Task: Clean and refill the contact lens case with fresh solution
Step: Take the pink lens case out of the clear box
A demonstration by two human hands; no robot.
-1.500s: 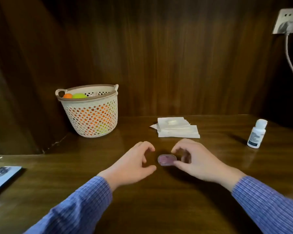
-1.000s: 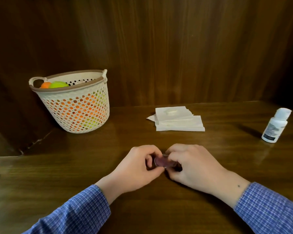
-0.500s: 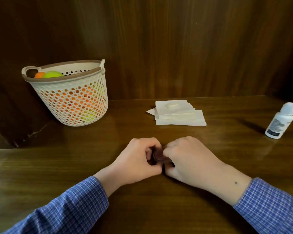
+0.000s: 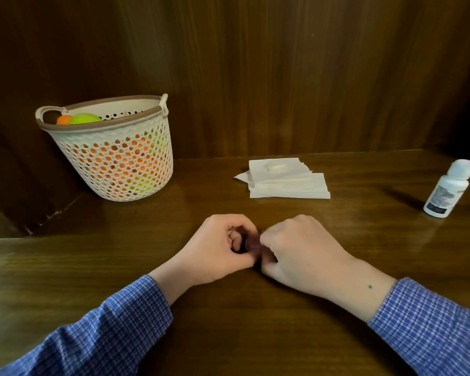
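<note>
So going across the desk from the left: there's a perforated basket [image 4: 111,150] with orange and green stuff inside, parked against the back wall and well away from the action.

Then the left hand [image 4: 217,248], curled in with its thumb and fingers pinching the left end of the contact lens case [image 4: 253,243]. You can barely see the case, just a sliver of pinkish-purple plastic peeking out in the gap between the two hands, low over the wooden table [image 4: 228,335]. Can't tell if it's resting on the wood or lifted a hair.

The right hand [image 4: 299,248] clamps the other end, knuckles up, so both hands are closed on the same little thing and practically touching each other. My read is the case's long axis runs left-right, one end per hand, so neither is really "nearer"; it's dead centre between them. Looks to me like the opening step, and I can't see whether a lid has come loose.

Behind the right hand sits a stack of tissues [image 4: 285,180], and way off to the far right is the solution bottle [image 4: 448,189], cap on, closest to the right hand when refill time comes.
</note>
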